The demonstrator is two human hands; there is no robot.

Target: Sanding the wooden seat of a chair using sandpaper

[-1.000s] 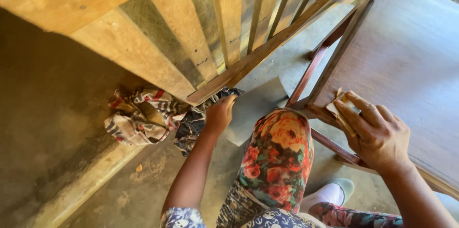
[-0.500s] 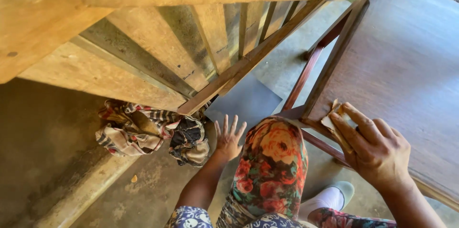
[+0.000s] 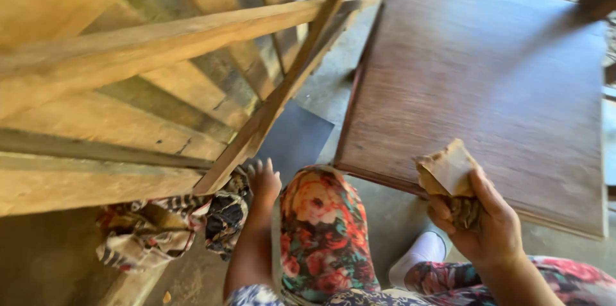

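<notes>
A folded piece of brown sandpaper (image 3: 447, 170) was gripped in the right hand (image 3: 480, 222), held just above the near edge of the reddish wooden tabletop (image 3: 487, 68). The left hand (image 3: 263, 181) was stretched out with fingers spread (nothing held), low down near a grey sheet (image 3: 292, 136) and a bundled patterned cloth (image 3: 160, 229), under pale wooden slats (image 3: 128, 49).

Warm daylight is coming in from the upper right, brightening the brown tabletop (image 3: 487, 81) (its grain showing crisply). Shadow is pooling at lower left under the slatted wooden frame (image 3: 128, 55), whose near boards are looking soft and stretched.
</notes>
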